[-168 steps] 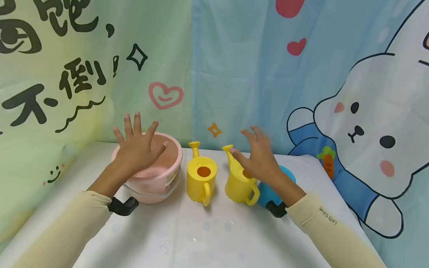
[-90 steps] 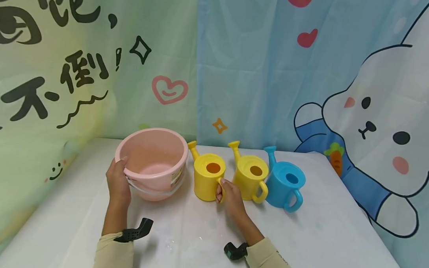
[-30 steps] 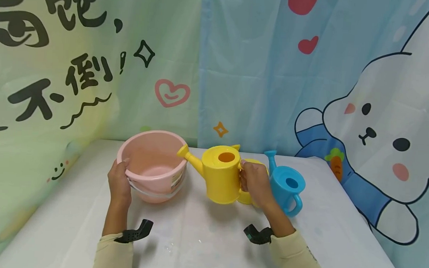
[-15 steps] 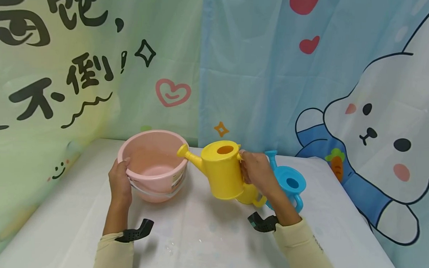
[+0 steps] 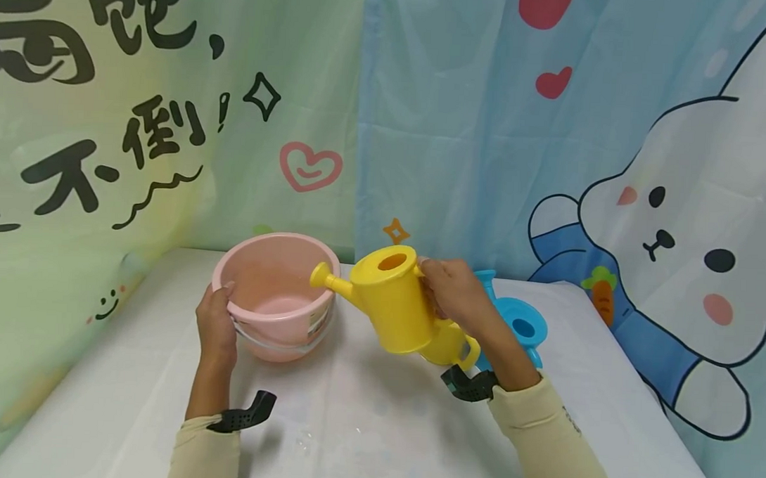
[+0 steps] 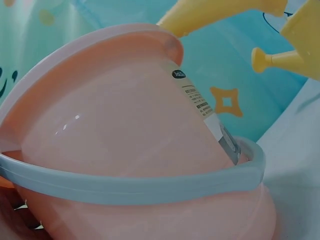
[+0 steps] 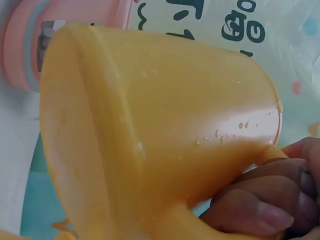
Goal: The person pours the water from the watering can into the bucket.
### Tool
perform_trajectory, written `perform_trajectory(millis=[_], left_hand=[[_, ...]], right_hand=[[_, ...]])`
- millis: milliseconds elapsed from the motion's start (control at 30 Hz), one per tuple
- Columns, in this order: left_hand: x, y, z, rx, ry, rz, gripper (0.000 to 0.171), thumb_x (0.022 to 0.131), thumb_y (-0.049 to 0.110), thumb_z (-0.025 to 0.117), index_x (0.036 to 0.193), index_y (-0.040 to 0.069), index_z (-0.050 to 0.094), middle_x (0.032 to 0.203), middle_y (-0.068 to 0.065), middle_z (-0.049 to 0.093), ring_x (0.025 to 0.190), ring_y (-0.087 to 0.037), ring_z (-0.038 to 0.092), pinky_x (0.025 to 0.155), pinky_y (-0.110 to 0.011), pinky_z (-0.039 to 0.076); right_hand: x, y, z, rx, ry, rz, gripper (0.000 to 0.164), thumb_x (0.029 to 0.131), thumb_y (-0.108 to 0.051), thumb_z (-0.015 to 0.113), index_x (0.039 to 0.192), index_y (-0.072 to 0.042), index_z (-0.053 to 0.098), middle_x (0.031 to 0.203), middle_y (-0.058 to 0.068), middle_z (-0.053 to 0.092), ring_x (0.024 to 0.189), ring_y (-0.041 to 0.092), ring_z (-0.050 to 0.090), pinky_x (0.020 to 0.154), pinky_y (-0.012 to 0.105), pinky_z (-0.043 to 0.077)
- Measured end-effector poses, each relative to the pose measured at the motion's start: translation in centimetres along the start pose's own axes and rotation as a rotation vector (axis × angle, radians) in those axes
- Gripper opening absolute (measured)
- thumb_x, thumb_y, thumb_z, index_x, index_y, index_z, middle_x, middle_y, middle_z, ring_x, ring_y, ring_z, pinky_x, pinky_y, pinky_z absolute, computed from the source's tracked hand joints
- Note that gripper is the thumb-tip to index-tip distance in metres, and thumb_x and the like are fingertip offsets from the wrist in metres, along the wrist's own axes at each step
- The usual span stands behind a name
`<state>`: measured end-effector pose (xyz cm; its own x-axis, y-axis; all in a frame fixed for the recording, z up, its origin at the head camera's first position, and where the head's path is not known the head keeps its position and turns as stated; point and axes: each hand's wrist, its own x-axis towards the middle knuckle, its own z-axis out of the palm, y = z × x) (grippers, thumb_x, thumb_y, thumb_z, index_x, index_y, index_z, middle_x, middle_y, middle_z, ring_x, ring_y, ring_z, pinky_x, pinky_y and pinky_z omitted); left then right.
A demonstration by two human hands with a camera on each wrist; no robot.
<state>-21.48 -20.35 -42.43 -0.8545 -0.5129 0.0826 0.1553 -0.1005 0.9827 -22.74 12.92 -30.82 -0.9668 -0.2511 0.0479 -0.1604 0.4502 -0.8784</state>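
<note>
My left hand grips the near left rim of a pink bucket, thumb over the edge. The bucket's pale handle hangs down round its side. By its handle, my right hand holds a yellow watering can, tilted toward the bucket and raised off the table. Its spout head overlaps the bucket's right rim in the head view. Water droplets dot the can's wall in the right wrist view. A second yellow watering can stands behind, partly hidden by the held can and my right hand.
To the right a blue watering can stands partly behind my right forearm. Small wet spots show on the white table. A printed curtain hangs right behind the table.
My left hand has come to the bucket's rim. My right hand has taken the yellow watering can by its handle, lifted it and tipped it further toward the bucket.
</note>
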Motion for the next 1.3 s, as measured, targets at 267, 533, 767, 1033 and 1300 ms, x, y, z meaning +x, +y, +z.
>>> perform_trajectory(millis=[267, 533, 767, 1033, 1300], left_hand=[[0.1, 0.0, 0.1, 0.013, -0.004, 0.014, 0.050, 0.100, 0.025, 0.040, 0.144, 0.003, 0.045, 0.147, -0.010, 0.044, 0.135, -0.025, 0.038, 0.111, -0.039, 0.026], [0.2, 0.0, 0.1, 0.021, -0.002, 0.011, 0.049, 0.100, 0.025, 0.040, 0.144, 0.003, 0.046, 0.146, -0.011, 0.045, 0.135, -0.024, 0.038, 0.111, -0.038, 0.026], [0.1, 0.0, 0.2, 0.035, -0.001, -0.018, 0.050, 0.101, 0.027, 0.040, 0.145, 0.004, 0.044, 0.148, -0.010, 0.044, 0.135, -0.024, 0.038, 0.111, -0.039, 0.026], [0.0, 0.0, 0.0, 0.037, -0.006, -0.015, 0.051, 0.101, 0.027, 0.039, 0.146, 0.004, 0.043, 0.148, -0.009, 0.043, 0.136, -0.023, 0.037, 0.111, -0.038, 0.026], [-0.1, 0.1, 0.0, 0.030, -0.007, 0.004, 0.050, 0.101, 0.026, 0.038, 0.145, 0.003, 0.044, 0.147, -0.010, 0.044, 0.136, -0.024, 0.037, 0.111, -0.037, 0.025]], right_hand=[[0.0, -1.2, 0.1, -0.076, 0.007, 0.008, 0.050, 0.101, -0.042, 0.039, 0.068, -0.005, 0.045, 0.059, 0.006, 0.042, 0.053, 0.022, 0.044, 0.051, 0.031, 0.041], [-0.3, -2.4, 0.3, -0.138, -0.002, 0.045, 0.052, 0.102, -0.045, 0.036, 0.084, -0.001, 0.058, 0.074, 0.012, 0.058, 0.065, 0.026, 0.057, 0.058, 0.033, 0.048], [-0.2, -3.1, 0.5, -0.211, -0.015, 0.052, 0.055, 0.103, -0.047, 0.035, 0.084, -0.001, 0.059, 0.074, 0.011, 0.059, 0.067, 0.025, 0.059, 0.061, 0.034, 0.049], [-0.1, -3.8, 0.6, -0.238, -0.047, 0.027, 0.051, 0.103, -0.043, 0.033, 0.080, -0.003, 0.055, 0.073, 0.012, 0.058, 0.066, 0.026, 0.058, 0.060, 0.037, 0.048], [-0.2, -4.4, 0.6, -0.234, -0.080, 0.020, 0.049, 0.103, -0.041, 0.033, 0.078, -0.003, 0.053, 0.072, 0.012, 0.058, 0.065, 0.027, 0.059, 0.060, 0.037, 0.048]])
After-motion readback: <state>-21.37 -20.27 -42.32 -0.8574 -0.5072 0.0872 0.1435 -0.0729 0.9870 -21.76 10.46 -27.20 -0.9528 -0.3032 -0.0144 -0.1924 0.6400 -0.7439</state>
